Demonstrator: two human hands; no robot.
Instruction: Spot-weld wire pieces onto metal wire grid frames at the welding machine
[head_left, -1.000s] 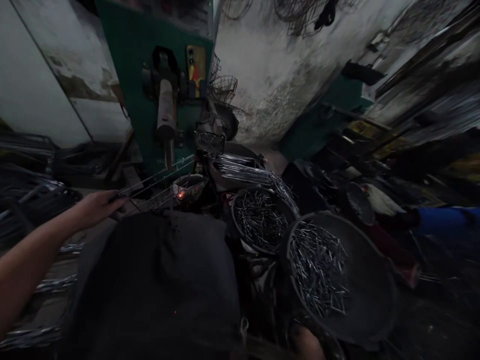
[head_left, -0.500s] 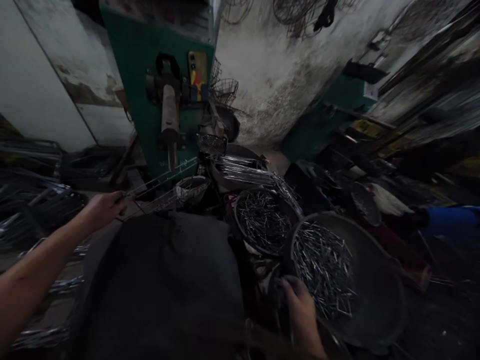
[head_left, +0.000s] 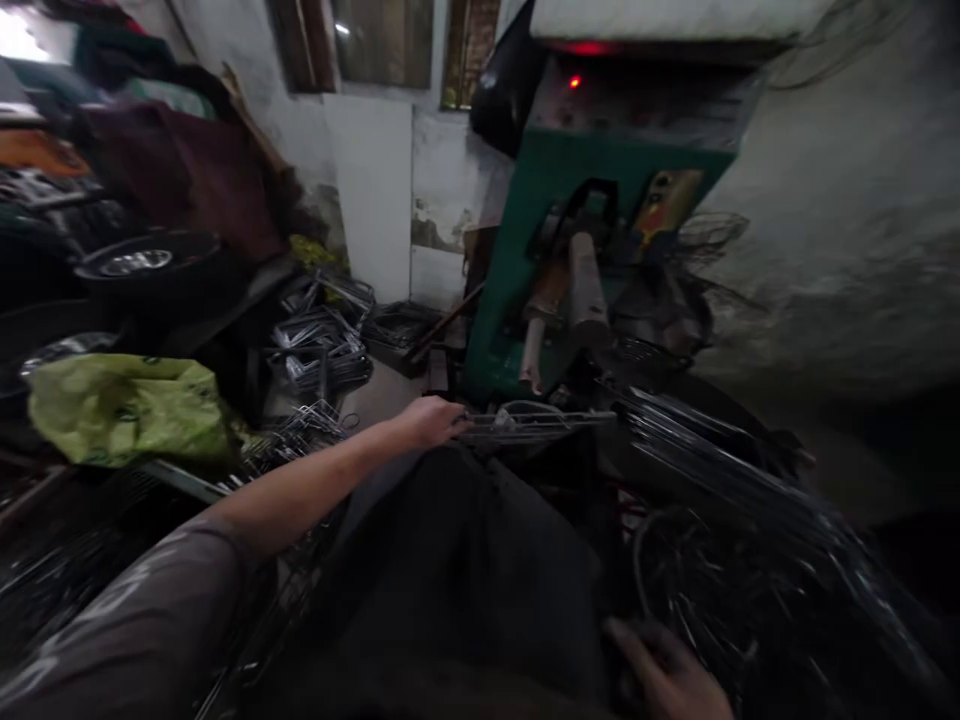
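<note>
Two bare hands in view, only one clearly loaded. Left hand (head_left: pixel 435 420): fingers closed round the left end of a wire frame (head_left: pixel 540 424), grip kept through the turn. Frame runs rightward from the fist, beyond the dark cloth (head_left: pixel 480 580) over the lap; seen almost edge-on now, more level than half a second ago.

Right hand (head_left: pixel 671 675): near side, right, beside the basin (head_left: pixel 639 550) of short rods. Blurred; cannot tell whether it grasps anything. It was over by the nearer pan, which has dropped out of view.

Farther out: green machine (head_left: pixel 495 300), now right of centre, the view having swung left. Frame appears below its lower rod (head_left: pixel 532 360); contact unclear. Orange glow of one second ago gone. Rod bundle (head_left: pixel 720 460) to the right; bent-wire heap (head_left: pixel 322 345) and yellow-green bag (head_left: pixel 131 410) newly visible, left.

Judgement: attention shifted, but frame not released, so its handling seems unfinished.
</note>
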